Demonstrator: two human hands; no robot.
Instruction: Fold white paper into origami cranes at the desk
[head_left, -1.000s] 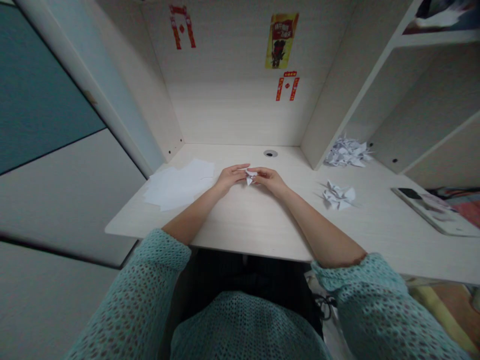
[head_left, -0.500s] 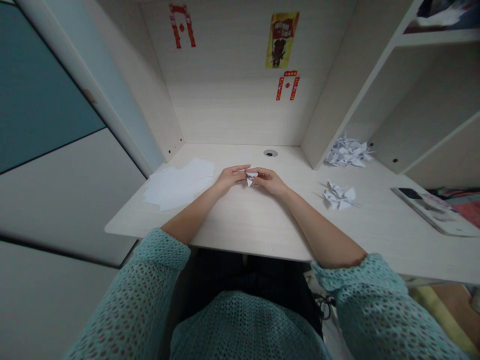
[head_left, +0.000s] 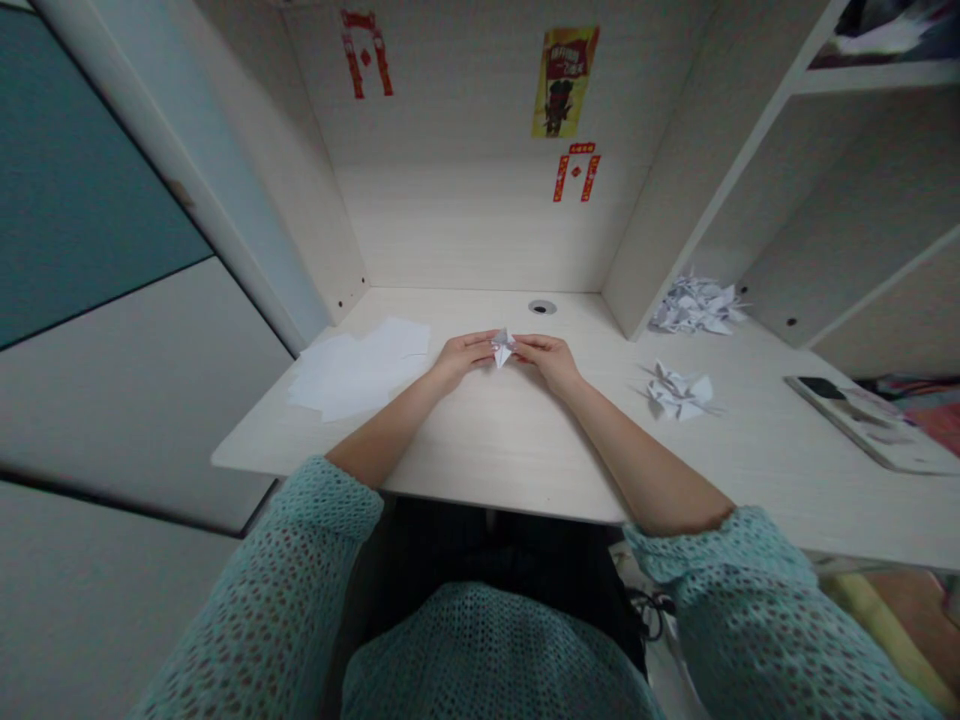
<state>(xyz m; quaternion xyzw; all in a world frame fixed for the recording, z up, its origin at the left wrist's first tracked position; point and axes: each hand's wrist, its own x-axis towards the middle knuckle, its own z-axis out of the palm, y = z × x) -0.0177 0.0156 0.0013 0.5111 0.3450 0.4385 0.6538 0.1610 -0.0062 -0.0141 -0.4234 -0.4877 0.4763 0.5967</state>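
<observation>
Between my hands, over the middle of the desk [head_left: 510,440], is a small folded white paper [head_left: 502,350] with pointed tips. My left hand [head_left: 461,358] pinches it from the left, and my right hand [head_left: 549,360] pinches it from the right. The fingers of both hands are closed on its edges, and parts of the paper are hidden behind the fingertips. Several flat white paper sheets [head_left: 360,370] lie to the left of my left hand. On the right, a small cluster of folded paper pieces [head_left: 679,390] rests on the desk.
A larger heap of folded paper pieces [head_left: 697,305] sits farther back at the right, by the shelf's upright panel [head_left: 667,170]. A flat white case or tablet-like object [head_left: 870,420] lies at the far right. A round cable hole [head_left: 541,307] is near the back wall.
The folded paper now stands more upright, its shape spread with a tip pointing up and one down. My right fingers have shifted to its right edge.
</observation>
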